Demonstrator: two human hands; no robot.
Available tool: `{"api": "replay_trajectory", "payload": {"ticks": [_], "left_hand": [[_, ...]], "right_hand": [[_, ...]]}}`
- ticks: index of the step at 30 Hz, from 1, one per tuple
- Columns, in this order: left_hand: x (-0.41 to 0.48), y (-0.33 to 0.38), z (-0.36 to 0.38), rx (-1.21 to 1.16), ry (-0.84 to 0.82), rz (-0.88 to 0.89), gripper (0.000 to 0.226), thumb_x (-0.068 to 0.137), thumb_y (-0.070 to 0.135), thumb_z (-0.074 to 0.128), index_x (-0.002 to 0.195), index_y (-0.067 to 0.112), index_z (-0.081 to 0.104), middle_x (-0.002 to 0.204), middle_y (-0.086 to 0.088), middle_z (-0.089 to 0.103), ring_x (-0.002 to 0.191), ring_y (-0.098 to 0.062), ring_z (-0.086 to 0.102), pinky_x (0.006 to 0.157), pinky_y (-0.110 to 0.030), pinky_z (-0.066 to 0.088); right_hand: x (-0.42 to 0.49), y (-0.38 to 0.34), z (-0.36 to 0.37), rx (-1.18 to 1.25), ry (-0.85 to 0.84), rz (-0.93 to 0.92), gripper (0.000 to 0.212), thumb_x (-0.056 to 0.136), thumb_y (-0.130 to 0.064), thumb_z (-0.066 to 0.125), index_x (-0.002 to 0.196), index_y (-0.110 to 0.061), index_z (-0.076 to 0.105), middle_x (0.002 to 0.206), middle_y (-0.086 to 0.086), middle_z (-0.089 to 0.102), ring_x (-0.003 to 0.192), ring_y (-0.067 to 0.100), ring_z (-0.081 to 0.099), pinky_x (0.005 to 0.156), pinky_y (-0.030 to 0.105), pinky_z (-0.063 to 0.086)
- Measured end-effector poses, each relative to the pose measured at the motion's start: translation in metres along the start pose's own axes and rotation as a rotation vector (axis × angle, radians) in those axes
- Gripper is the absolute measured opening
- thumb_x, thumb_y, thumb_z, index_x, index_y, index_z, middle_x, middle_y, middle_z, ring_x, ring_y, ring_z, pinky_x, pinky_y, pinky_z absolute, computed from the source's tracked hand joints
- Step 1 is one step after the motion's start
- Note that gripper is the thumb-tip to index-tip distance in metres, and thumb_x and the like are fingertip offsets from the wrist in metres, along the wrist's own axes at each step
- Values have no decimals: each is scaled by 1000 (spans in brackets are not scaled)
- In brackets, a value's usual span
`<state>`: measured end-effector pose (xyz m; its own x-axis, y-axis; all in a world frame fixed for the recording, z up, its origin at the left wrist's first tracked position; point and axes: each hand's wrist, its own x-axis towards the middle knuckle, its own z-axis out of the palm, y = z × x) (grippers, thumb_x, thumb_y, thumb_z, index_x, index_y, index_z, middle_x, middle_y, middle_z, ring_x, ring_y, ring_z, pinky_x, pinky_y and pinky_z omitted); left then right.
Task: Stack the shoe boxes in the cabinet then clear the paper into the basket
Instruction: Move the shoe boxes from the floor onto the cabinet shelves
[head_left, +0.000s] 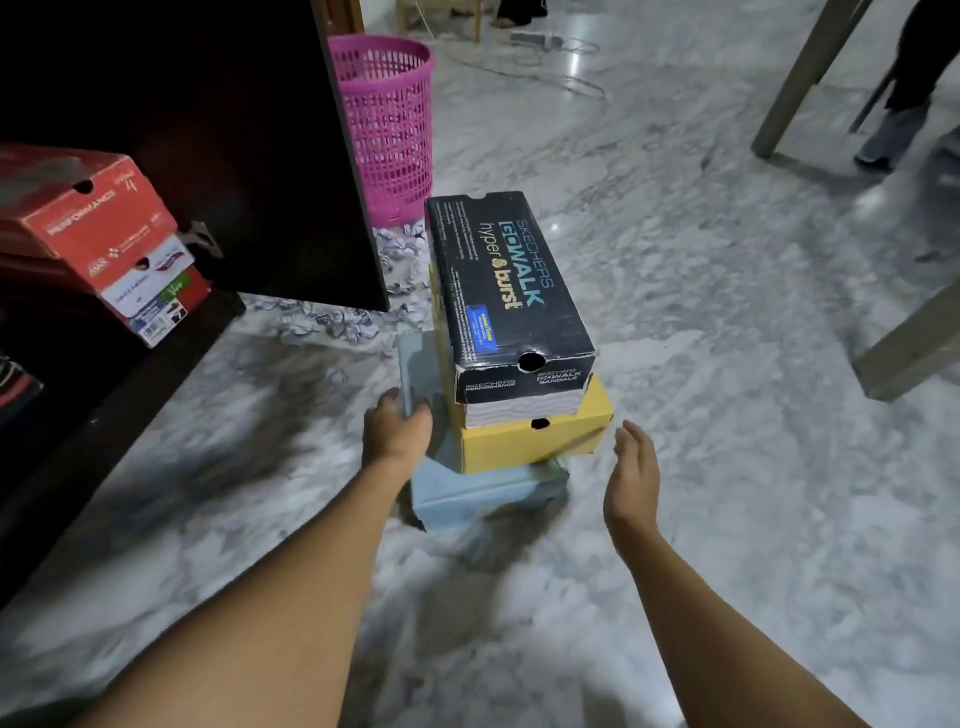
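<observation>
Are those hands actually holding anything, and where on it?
The left hand grips the light blue cardboard shoe box, bottom of the stack, at its left edge. The right hand is open, beside the yellow cardboard box, holding nothing.

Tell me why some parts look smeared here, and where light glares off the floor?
Head view: motion blur smears the light blue box and the floor beside it, yet the black box lettering reads clearly; a glare streak shines on the floor at top; the cabinet is almost black; the wide lens slants the table leg.
</observation>
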<state>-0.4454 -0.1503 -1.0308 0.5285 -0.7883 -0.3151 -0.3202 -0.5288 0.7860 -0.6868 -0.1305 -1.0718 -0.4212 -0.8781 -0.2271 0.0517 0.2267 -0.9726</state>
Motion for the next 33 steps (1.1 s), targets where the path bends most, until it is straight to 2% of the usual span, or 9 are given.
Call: {"api": "replay_trajectory", "payload": {"ticks": [4, 8, 12, 14, 17, 22, 27, 30, 33], "left_hand": [[1, 54, -10, -240, -39, 56, 53, 99, 54, 40, 135, 19, 54, 129, 0, 57, 116, -21, 53, 90, -28, 36], [4, 86, -10, -484, -238, 49, 74, 81, 80, 39, 136, 33, 54, 139, 8, 54, 127, -17, 49, 112, -43, 32], [27, 80, 7, -510, -425, 61, 92, 55, 96, 52, 132, 45, 55, 136, 11, 60, 128, -17, 53, 113, -47, 32], [36, 70, 13, -552, -443, 2, 97, 48, 93, 63, 130, 41, 57, 132, 8, 63, 125, -22, 56, 111, -49, 35], [17, 73, 3, -678, -453, 9, 90, 57, 76, 72, 129, 23, 61, 122, -6, 69, 116, -29, 63, 105, -48, 44], [5, 69, -18, -801, -282, 25, 109, 39, 71, 81, 127, 12, 54, 120, -17, 67, 111, -35, 64, 103, -55, 46], [-14, 75, -76, -921, -118, 47, 94, 55, 51, 75, 130, -1, 51, 121, -31, 63, 107, -44, 65, 91, -55, 52], [-22, 85, -120, -934, -47, 80, 88, 58, 50, 72, 132, 9, 51, 120, -23, 66, 111, -42, 63, 93, -55, 52], [-26, 97, -173, -865, -13, 116, 76, 63, 56, 66, 130, 22, 56, 115, -12, 71, 105, -35, 69, 83, -48, 58]], "right_hand": [[15, -42, 8, 100, 41, -119, 38, 102, -43, 46, 130, -19, 57, 130, -5, 58, 127, 11, 52, 95, 16, 38], [21, -97, 22, -1, -273, -292, 71, 83, -68, 47, 131, -18, 59, 126, -7, 63, 119, 2, 57, 97, 18, 41], [22, -112, 35, -165, -474, -390, 47, 84, -61, 60, 120, -31, 65, 113, -7, 72, 105, 7, 67, 95, 34, 51], [23, -108, 37, -186, -469, -392, 47, 78, -65, 64, 117, -39, 64, 113, -6, 72, 105, 14, 68, 96, 47, 52], [16, -107, 41, -174, -490, -388, 53, 74, -64, 66, 121, -41, 62, 117, -5, 70, 106, 16, 67, 94, 49, 53], [-2, -123, 59, -109, -507, -437, 46, 75, -56, 64, 119, -44, 62, 116, -8, 70, 111, 13, 64, 99, 46, 50], [-31, -155, 91, -111, -663, -532, 44, 82, -53, 65, 125, -43, 61, 123, -16, 67, 114, 5, 62, 100, 40, 50], [-52, -179, 110, -100, -824, -617, 54, 87, -43, 70, 138, -32, 54, 127, -19, 64, 117, 2, 61, 98, 25, 49], [-68, -208, 134, -110, -949, -687, 66, 79, -41, 72, 140, -33, 51, 127, -29, 61, 118, -7, 56, 91, 11, 47]]}}
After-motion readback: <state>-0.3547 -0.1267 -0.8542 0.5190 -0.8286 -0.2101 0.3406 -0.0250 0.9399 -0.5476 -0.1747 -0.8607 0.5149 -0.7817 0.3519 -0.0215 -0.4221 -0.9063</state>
